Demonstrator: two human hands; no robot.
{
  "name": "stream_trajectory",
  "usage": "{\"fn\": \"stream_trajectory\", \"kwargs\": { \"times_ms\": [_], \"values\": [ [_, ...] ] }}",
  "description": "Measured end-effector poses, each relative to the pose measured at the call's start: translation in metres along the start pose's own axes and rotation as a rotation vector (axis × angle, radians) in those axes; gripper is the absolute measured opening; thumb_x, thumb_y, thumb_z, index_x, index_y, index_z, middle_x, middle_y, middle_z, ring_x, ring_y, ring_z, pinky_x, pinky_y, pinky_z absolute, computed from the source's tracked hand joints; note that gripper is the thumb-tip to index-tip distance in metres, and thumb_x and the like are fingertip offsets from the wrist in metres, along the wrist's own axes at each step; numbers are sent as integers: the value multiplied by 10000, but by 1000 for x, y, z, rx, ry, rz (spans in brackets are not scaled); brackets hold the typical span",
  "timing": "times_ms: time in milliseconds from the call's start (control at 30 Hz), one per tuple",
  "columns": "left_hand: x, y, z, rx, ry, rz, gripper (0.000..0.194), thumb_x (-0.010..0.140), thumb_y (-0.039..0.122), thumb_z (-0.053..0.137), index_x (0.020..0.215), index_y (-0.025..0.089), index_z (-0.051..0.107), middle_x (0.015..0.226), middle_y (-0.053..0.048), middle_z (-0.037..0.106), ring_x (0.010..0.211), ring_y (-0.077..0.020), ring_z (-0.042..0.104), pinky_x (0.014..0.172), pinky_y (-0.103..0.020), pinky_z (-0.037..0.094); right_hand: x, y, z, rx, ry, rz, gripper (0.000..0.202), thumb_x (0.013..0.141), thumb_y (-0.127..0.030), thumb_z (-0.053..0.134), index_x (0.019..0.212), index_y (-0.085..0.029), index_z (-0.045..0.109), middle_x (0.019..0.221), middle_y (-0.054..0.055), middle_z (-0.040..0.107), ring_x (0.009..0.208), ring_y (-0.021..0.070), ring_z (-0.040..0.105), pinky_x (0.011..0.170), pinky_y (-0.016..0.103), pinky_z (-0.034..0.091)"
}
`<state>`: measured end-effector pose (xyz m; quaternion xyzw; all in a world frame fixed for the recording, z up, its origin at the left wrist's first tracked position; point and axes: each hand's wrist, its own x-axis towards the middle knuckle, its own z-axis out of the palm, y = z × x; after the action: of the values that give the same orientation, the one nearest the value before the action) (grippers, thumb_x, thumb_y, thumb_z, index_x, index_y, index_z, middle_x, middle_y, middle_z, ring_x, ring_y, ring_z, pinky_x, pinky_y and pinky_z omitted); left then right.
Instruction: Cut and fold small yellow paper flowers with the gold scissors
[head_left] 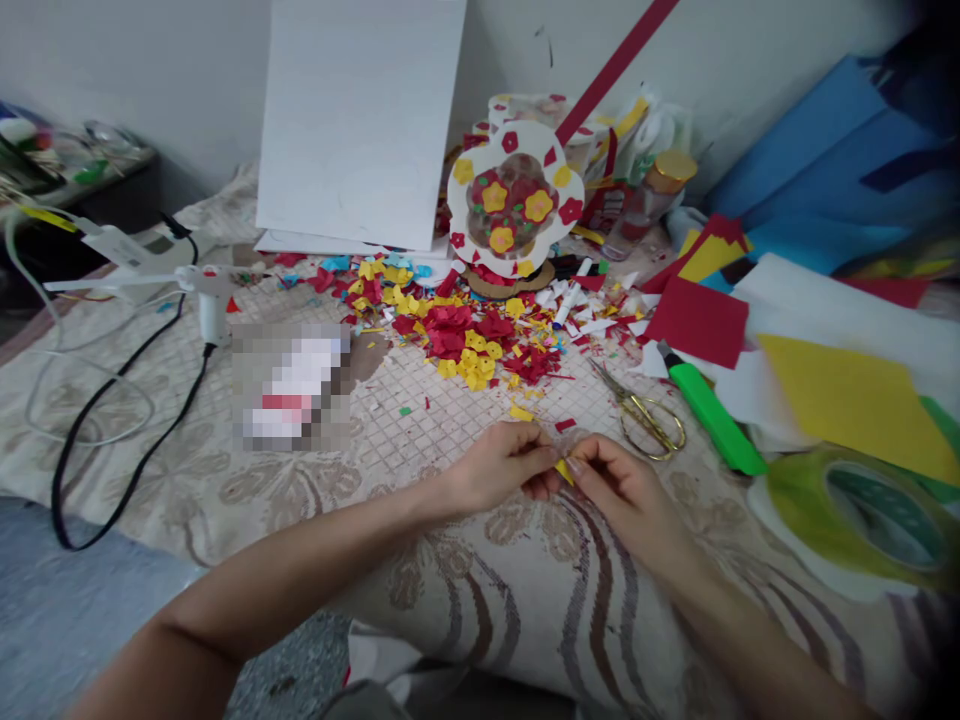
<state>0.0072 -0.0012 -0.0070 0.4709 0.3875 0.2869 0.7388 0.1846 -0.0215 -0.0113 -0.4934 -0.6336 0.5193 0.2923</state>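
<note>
My left hand (504,462) and my right hand (619,490) meet over the patterned cloth (420,420), fingertips pinched together on a small yellow paper piece (563,470). Only a sliver of that piece shows between the fingers. Just beyond the hands lie loose red and yellow scraps (522,412). Further back a heap of red and yellow paper flowers (465,340) covers the cloth. Behind it a white flower-shaped board (514,200) with red and yellow flowers stuck on it leans upright.
Gold-handled scissors (645,415) and a green cutter (712,415) lie right of the hands. A green tape roll (862,510) sits at the near right. Coloured paper sheets (847,395) pile up right. A white glue gun (206,290) with black cord lies left; a white panel (360,120) leans behind.
</note>
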Motion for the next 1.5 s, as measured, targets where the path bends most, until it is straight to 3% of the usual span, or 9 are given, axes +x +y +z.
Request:
{"fn": "stream_trajectory", "kwargs": {
  "times_ms": [133, 400, 500, 633, 967, 1200, 1367, 1500],
  "values": [
    [5, -2, -3, -74, -37, -11, 293, 740, 396, 663, 745, 119, 569, 676, -12, 626, 559, -86, 583, 595, -240, 481, 1, 1, 2, 14, 115, 9, 206, 902, -360, 482, 760, -211, 491, 660, -20, 489, 593, 125, 447, 534, 245, 361],
    [4, -1, -3, -84, -46, -72, 212, 725, 312, 674, 718, 115, 596, 685, -19, 652, 562, -84, 595, 594, -232, 482, 3, 2, -1, 71, 42, -2, 187, 911, -368, 468, 825, -211, 520, 714, -5, 545, 627, 128, 497, 561, 238, 413],
    [4, 1, -4, -91, -31, -93, 191, 735, 299, 661, 733, 118, 602, 689, -21, 658, 578, -88, 608, 596, -222, 481, 3, 2, -2, 99, 63, -53, 109, 879, -315, 524, 923, -216, 506, 820, 15, 562, 753, 147, 555, 673, 262, 468],
    [4, 2, -4, -89, -2, -95, 187, 743, 294, 653, 738, 117, 596, 680, -24, 656, 576, -93, 612, 586, -220, 478, 2, 0, -1, 114, 71, -120, 151, 845, -231, 555, 971, -221, 473, 895, 27, 554, 848, 155, 565, 780, 298, 480],
    [5, -2, -5, -6, -21, -93, 188, 753, 296, 638, 720, 129, 557, 676, -22, 660, 573, -98, 612, 586, -233, 478, 2, 1, 0, 27, 155, -165, 100, 867, -179, 493, 956, -219, 471, 854, 12, 541, 782, 140, 559, 715, 278, 471],
    [3, -1, -4, 16, 2, -111, 177, 744, 290, 635, 733, 132, 555, 652, -13, 649, 554, -97, 600, 584, -237, 480, 0, -2, -2, -85, 78, -220, 172, 829, -135, 521, 955, -230, 453, 886, 14, 535, 799, 148, 562, 715, 282, 473],
    [2, 1, -1, 62, 4, -93, 181, 741, 290, 637, 712, 138, 543, 654, -11, 648, 554, -99, 593, 575, -236, 475, -1, -1, -1, -49, 126, -196, 169, 850, -137, 487, 990, -227, 458, 891, 18, 551, 796, 144, 574, 712, 281, 478],
    [2, 1, -1, 11, -4, -130, 185, 736, 292, 648, 732, 132, 554, 665, -21, 660, 547, -98, 599, 571, -235, 475, 1, -1, -6, -103, 105, -240, 140, 856, -107, 447, 907, -221, 509, 845, 14, 572, 775, 147, 569, 705, 286, 462]
  ]
}}
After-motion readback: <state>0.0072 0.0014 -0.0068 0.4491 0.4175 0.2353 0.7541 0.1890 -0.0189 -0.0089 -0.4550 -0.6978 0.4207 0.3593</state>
